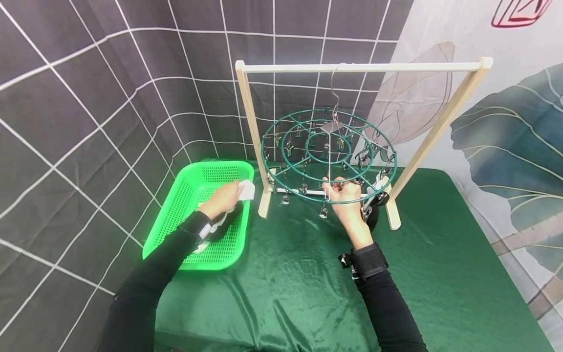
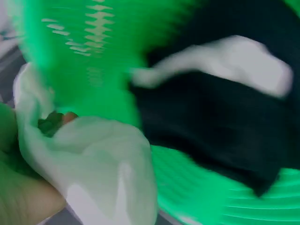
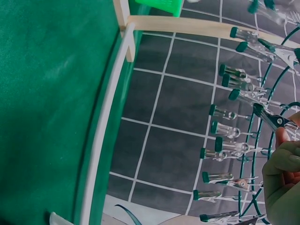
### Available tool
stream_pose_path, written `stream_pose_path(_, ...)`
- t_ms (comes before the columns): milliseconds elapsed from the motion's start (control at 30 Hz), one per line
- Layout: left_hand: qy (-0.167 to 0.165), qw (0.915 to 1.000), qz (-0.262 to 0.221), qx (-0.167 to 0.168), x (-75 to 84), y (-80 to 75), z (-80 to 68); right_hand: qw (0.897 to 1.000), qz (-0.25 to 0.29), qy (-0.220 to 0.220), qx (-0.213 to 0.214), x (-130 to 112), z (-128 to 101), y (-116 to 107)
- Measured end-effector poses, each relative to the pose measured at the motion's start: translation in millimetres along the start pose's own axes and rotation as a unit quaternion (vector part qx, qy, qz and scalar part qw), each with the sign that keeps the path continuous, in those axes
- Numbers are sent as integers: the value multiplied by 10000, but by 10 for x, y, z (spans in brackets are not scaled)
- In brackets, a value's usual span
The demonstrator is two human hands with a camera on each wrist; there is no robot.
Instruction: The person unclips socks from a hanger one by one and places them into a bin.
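My left hand (image 1: pixel 223 199) grips a piece of thin white cloth (image 1: pixel 247 189) over the right side of the green basket (image 1: pixel 195 267). Seen from the left wrist, the white cloth (image 2: pixel 110 164) bulges below the fingers, slightly blurred. Black cloth (image 2: pixel 220 126) with a white piece (image 2: pixel 239 61) lies in the basket. Under the round green hanger (image 1: pixel 263 146), my right hand (image 1: pixel 347 198) reaches up among its clips. In the right wrist view, the right hand (image 3: pixel 288 178) pinches a metal clip (image 3: pixel 274 119) with a dark green tip between thumb and finger.
The hanger hooks over the white top bar (image 1: pixel 281 68) of a wooden rack, whose right leg (image 1: pixel 440 127) slants down to the green tablecloth (image 1: pixel 281 298). Several clips dangle from the rings. A dark item (image 1: pixel 373 217) hangs near the right wrist. Gridded dark fabric (image 1: pixel 110 63) backs the table.
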State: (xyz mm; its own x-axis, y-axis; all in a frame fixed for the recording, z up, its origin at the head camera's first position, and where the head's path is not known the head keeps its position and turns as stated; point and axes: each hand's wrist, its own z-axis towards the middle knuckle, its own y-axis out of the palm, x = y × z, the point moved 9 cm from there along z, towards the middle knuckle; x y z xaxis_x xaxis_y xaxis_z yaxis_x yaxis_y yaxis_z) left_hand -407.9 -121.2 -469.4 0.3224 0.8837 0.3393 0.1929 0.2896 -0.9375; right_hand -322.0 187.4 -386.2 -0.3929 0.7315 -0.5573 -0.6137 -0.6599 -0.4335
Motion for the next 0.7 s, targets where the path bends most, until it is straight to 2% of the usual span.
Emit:
stream_pose_path(133,-261,9995,150,62,-348,109,-33,9999,-13,-136,63,-8,-4,-10)
stream_pose_path(333,-637,9963,579,22,-725,279,-79,9999,80,-86,37,-17,-7,-8)
stream_pose_path(500,-811,9952,537,119,-926,420,-79,10000,50,-29,44,-18,-10,-2)
stream_pose_path(700,-889,9950,449,118,-1002,539,-79,9998,-18,-92,163,-20,-23,-13)
